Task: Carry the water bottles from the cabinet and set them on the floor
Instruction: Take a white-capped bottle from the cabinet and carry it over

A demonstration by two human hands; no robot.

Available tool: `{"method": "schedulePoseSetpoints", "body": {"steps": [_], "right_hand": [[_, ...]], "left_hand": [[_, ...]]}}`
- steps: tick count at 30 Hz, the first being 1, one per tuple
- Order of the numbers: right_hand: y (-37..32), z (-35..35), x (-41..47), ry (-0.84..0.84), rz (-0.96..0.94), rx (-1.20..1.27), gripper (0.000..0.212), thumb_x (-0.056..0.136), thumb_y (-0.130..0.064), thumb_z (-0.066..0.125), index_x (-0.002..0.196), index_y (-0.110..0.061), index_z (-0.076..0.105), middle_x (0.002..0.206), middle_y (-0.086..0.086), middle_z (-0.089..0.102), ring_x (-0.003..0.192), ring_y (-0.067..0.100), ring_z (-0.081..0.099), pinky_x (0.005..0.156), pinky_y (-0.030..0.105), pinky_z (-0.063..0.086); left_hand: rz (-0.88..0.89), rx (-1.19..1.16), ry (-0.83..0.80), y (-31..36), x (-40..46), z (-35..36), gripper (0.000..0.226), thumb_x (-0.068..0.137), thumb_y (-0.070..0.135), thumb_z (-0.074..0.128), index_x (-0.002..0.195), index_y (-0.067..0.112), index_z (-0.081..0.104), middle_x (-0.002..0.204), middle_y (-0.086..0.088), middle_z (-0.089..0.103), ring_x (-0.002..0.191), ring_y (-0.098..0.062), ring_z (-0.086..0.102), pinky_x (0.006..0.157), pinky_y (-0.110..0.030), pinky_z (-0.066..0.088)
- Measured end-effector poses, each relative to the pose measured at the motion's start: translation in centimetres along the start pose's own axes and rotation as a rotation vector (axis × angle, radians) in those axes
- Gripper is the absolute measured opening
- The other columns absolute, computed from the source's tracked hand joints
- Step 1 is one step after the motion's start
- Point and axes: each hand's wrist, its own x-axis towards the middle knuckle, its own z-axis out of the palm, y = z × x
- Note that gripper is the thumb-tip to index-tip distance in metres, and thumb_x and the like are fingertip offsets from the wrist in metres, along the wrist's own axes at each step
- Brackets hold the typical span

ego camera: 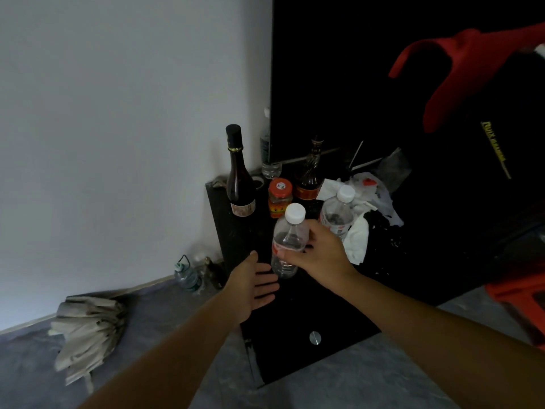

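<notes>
Right hand (pixel 321 255) gripping clear white-capped water bottle (pixel 287 246), left hand (pixel 253 286) spread wide

Two clear water bottles with white caps are seen, one (pixel 287 243) and another (pixel 337 212). Two dark glass bottles are counted, one (pixel 239 175) and another (pixel 309 178). One orange-lidded jar (pixel 279 197) is seen.

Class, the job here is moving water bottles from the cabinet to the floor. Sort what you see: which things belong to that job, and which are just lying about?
Job:
near water bottle, gripped by right hand
second water bottle
left hand, open
cabinet

Lying about:
wine bottle
red-lidded jar
brown bottle
folded newspapers
</notes>
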Motion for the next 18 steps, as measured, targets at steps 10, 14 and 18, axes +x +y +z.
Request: {"method": "schedulePoseSetpoints", "body": {"steps": [10, 14, 18], "right_hand": [[-10.7, -2.3, 0.3, -0.035, -0.129, 0.0, 0.056, 0.066, -0.029, 0.087, 0.115, -0.019, 0.061, 0.105, -0.005, 0.071, 0.097, 0.008, 0.067, 0.088, 0.04, 0.055], [-14.7, -3.1, 0.1, -0.055, -0.147, -0.006, 0.055, 0.062, -0.037, 0.087, 0.109, -0.022, 0.062, 0.101, -0.006, 0.072, 0.093, 0.008, 0.068, 0.086, 0.041, 0.057], [-17.7, -3.2, 0.0, -0.075, -0.185, -0.017, 0.057, 0.061, -0.042, 0.086, 0.11, -0.023, 0.062, 0.1, -0.007, 0.072, 0.092, 0.006, 0.068, 0.085, 0.04, 0.057]], "left_hand": [[0.028, -0.216, -0.015, 5.2, -5.8, 0.8, 0.067, 0.095, 0.058, 0.037, 0.124, -0.001, 0.049, 0.111, -0.022, 0.06, 0.098, -0.035, 0.059, 0.085, -0.045, 0.049], [0.047, -0.312, -0.068, 7.8, -8.2, 1.6, 0.069, 0.093, 0.06, 0.037, 0.116, -0.004, 0.051, 0.106, -0.025, 0.061, 0.096, -0.036, 0.061, 0.087, -0.046, 0.048], [0.062, -0.355, -0.109, 9.7, -10.4, 2.0, 0.066, 0.093, 0.058, 0.039, 0.114, -0.003, 0.055, 0.11, -0.025, 0.064, 0.1, -0.037, 0.062, 0.077, -0.046, 0.052]]}}
